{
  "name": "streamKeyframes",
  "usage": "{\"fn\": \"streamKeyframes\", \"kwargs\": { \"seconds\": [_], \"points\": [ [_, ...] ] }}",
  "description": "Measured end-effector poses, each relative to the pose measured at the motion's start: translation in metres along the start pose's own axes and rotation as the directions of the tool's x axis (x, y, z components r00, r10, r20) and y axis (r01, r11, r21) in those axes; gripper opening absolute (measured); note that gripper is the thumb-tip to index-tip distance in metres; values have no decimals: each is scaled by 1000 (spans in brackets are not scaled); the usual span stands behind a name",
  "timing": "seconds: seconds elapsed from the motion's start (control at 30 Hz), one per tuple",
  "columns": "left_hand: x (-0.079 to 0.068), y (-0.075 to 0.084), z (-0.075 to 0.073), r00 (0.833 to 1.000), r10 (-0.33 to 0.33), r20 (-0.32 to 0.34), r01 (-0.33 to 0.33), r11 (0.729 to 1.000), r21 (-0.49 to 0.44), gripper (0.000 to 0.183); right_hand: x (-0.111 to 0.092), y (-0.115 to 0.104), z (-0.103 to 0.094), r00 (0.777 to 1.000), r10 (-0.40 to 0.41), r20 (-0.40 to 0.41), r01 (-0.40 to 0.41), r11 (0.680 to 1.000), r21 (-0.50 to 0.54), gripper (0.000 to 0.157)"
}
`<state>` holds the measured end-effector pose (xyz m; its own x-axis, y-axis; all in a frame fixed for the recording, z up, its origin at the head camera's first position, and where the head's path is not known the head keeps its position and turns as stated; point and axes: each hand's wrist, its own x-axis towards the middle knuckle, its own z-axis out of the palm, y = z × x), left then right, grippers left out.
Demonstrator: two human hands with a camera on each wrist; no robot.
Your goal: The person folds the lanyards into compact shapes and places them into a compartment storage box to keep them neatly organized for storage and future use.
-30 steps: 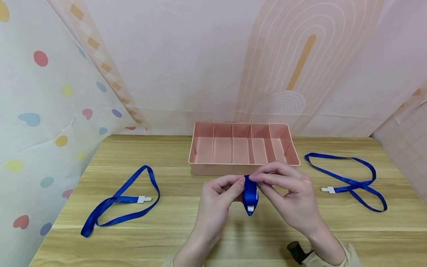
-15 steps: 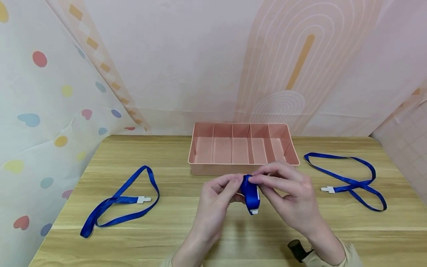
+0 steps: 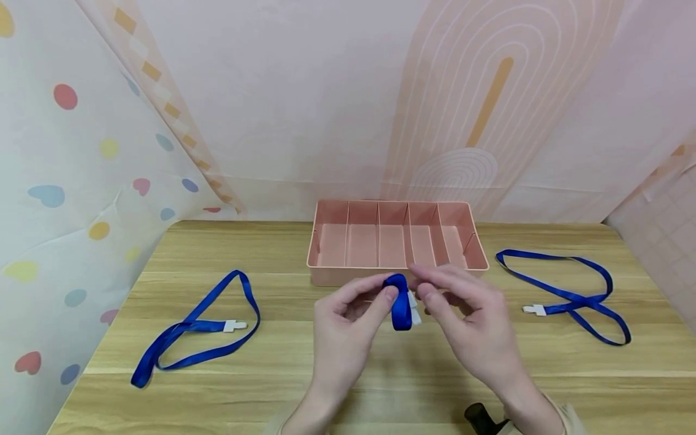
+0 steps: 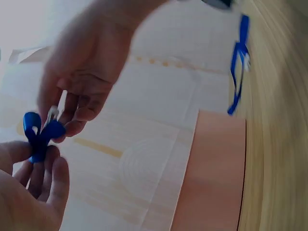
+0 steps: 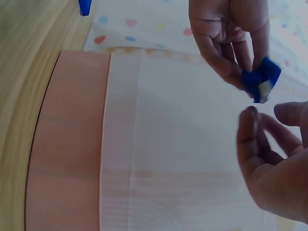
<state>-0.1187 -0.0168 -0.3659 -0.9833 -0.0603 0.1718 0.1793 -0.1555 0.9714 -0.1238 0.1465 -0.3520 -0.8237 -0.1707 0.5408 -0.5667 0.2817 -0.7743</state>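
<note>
My left hand pinches a blue lanyard, folded into a small bundle, between thumb and fingers above the table. A white clip sticks out on the bundle's right side. In the left wrist view, two blue loops spread above the pinching fingers. Close by on the right is my right hand, its fingers loosely bent. The right wrist view shows a gap between its fingertips and the bundle.
A pink divided box stands behind the hands on the wooden table. One blue lanyard lies looped at the left, another at the right. A dark cylindrical object sits at the right cuff.
The right fingers have come off the folded lanyard and spread apart. The left hand has turned and raised the bundle slightly, so the white clip now shows on its right side.
</note>
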Motion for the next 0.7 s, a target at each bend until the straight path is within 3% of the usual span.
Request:
{"fn": "streamKeyframes", "kwargs": {
  "seconds": [0.07,0.17,0.43,0.53,0.7],
  "points": [
    [0,-1,0,996,77,-53,-75,997,26,18,-2,-4,1,998,62,32,-61,998,-33,31],
    [0,-2,0,988,127,-92,-125,992,24,18,-5,-7,6,998,48,47,-44,996,-78,32],
    [-3,-4,3,988,78,-130,-83,996,-35,25,-9,-7,22,989,-131,-74,120,983,-142,45],
    [-3,-4,4,987,94,-133,-99,995,-29,27,-10,-5,26,976,-194,-104,176,971,-163,48],
    [-4,-4,4,987,125,-97,-126,992,-5,27,-11,-4,28,965,-225,-134,199,962,-185,47]
  ]
}}
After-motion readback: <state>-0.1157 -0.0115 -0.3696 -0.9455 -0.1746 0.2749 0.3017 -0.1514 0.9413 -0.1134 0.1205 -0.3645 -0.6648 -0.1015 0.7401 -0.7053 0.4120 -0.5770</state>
